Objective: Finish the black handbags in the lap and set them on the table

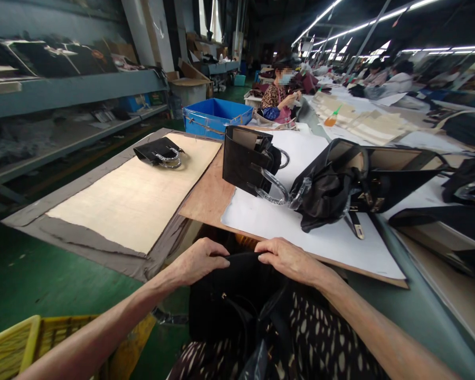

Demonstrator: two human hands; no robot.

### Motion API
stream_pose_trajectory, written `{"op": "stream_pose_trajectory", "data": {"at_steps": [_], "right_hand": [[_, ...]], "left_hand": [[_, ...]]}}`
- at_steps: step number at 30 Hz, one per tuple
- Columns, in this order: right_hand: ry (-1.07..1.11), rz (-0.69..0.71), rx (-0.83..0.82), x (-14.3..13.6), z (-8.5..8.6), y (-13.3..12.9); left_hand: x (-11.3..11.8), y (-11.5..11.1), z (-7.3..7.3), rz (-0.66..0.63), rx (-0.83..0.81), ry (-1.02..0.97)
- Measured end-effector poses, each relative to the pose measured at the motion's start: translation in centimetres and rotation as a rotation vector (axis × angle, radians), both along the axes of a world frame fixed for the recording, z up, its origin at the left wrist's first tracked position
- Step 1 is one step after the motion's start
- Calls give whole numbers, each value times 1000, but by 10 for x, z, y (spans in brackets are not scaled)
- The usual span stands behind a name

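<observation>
A black handbag [233, 295] rests on my lap, its far top edge raised toward the table. My left hand [206, 258] pinches that edge between thumb and fingers. A short way along the same edge, my right hand [283, 256] grips it too. Straps and small gold-coloured fittings show on the bag, and its lower part blends into my dark patterned clothing. On the white sheet [257, 221] in front lie more black bags, one boxy bag [241, 163] with plastic-wrapped handles and another bag [328, 195] with its dark lining pulled out.
A small black bag [152, 150] lies on the cream-covered board [122, 195] at left. Behind stands a blue crate [209, 126]; a co-worker [279, 97] sits beyond it. A yellow crate [35, 343] is on the floor at lower left. More black bags [451, 227] crowd the right.
</observation>
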State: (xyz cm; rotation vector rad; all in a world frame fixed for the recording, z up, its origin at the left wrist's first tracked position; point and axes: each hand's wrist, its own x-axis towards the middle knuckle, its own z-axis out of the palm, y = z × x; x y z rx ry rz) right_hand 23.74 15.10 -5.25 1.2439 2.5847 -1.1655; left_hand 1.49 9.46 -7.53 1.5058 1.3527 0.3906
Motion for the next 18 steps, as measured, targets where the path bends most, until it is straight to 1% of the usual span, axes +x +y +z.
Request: {"op": "stream_pose_trajectory", "data": {"at_steps": [5,9,13,16,18], "right_hand": [[-34,22,65,-2,-2,0],[-27,64,125,-12,-1,1],[60,128,66,-28,-2,3],[79,117,21,-37,-7,4],[84,99,0,-39,-9,4]], "left_hand": [[2,-4,7,-4,75,43],[4,-6,10,-11,128,66],[7,-5,7,-25,149,69],[6,-4,5,-19,146,55],[1,-3,5,0,129,39]]}}
